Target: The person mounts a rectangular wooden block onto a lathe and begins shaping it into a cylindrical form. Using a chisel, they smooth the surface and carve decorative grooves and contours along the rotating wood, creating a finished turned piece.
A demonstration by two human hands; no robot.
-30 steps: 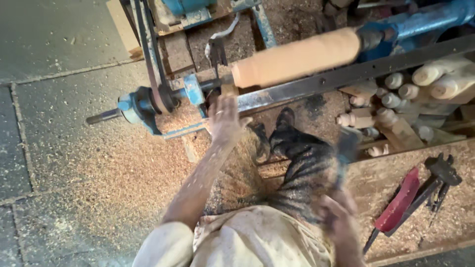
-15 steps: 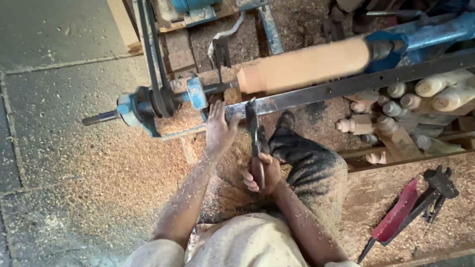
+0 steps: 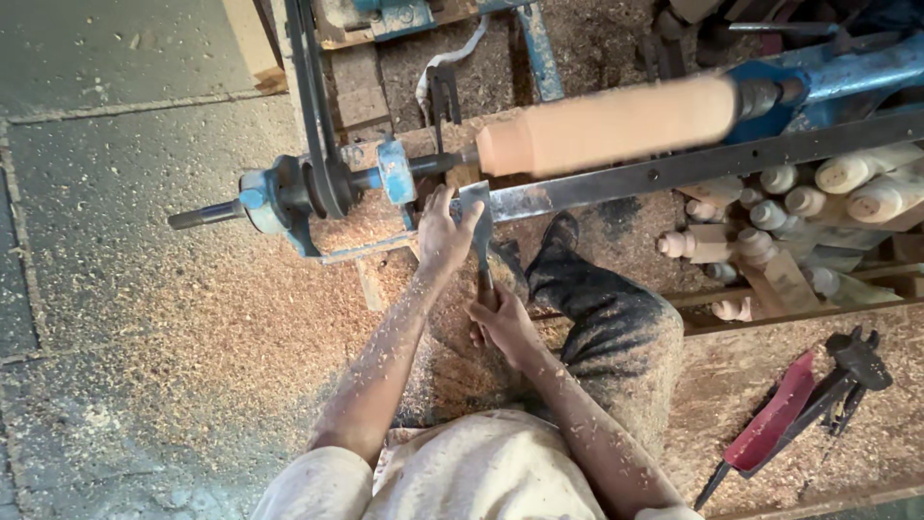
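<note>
Chisel (image 3: 479,241) lies nearly upright in the head view, its long axis running from the handle low near the person's lap up to the flat blade end, which rests on the dark steel tool rest bar (image 3: 674,169). That axis stands almost square to the wooden workpiece (image 3: 606,123), a pale round blank mounted between the lathe's ends and lying long from left to right with a slight climb to the right. The blade tip sits just below the blank's left, tapered end; whether the edge touches the wood cannot be told.

Left hand (image 3: 443,236) is the nearer one to the wood: its grip is closed over the blade end, fingers pressing the steel down on the bar, just beside the blue bearing block (image 3: 397,173). Right hand (image 3: 500,323) is lower, with its grip wrapped shut around the chisel's handle, well back from the blank.

Further out, a black drive belt (image 3: 313,116) loops over the pulley on the left shaft. Turned wooden pieces (image 3: 828,188) lie stacked to the right beneath the bar. A red-handled tool (image 3: 770,424) and dark metal tools lie on the sawdust-covered floor (image 3: 192,318) at lower right. The person's dusty trouser leg (image 3: 606,327) stretches toward the lathe.
</note>
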